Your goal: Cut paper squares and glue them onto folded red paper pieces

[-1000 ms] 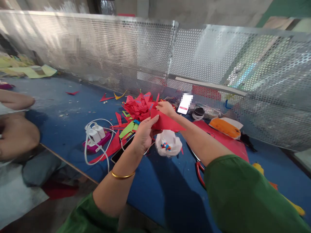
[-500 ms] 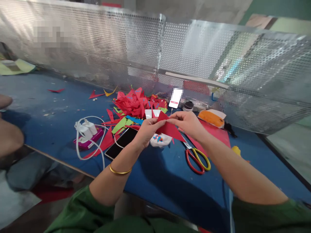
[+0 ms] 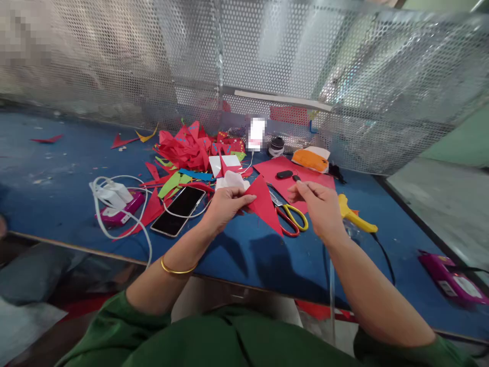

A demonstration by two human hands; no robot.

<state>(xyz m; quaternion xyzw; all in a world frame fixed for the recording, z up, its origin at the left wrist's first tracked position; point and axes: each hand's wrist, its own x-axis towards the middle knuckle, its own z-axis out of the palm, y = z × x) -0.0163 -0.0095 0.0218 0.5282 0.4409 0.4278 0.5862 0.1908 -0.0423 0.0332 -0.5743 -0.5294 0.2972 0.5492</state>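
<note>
My left hand [image 3: 226,206] pinches a folded red paper triangle [image 3: 263,206] between thumb and fingers. The triangle's point hangs down to the right. My right hand [image 3: 319,206] is apart from the paper, with thumb and fingertips pressed together; whatever may be between them is too small to make out. Beneath and between the hands lie scissors [image 3: 292,216] with one red and one yellow handle. A red paper sheet [image 3: 267,165] lies behind the right hand, with a black fob [image 3: 284,175] on it. White crumpled paper [image 3: 232,180] shows behind my left hand.
A heap of red folded paper [image 3: 187,148] stands at the back. Left are a phone [image 3: 179,210], white cables and chargers [image 3: 114,195] on a purple box [image 3: 124,211]. A yellow glue gun [image 3: 357,216] and another purple box [image 3: 453,280] lie right. Perforated metal panels [image 3: 267,56] border the back.
My right hand has let go of the red paper and moved right, away from it. My left hand keeps hold of the triangle. The view has swung right, bringing the glue gun into sight.
</note>
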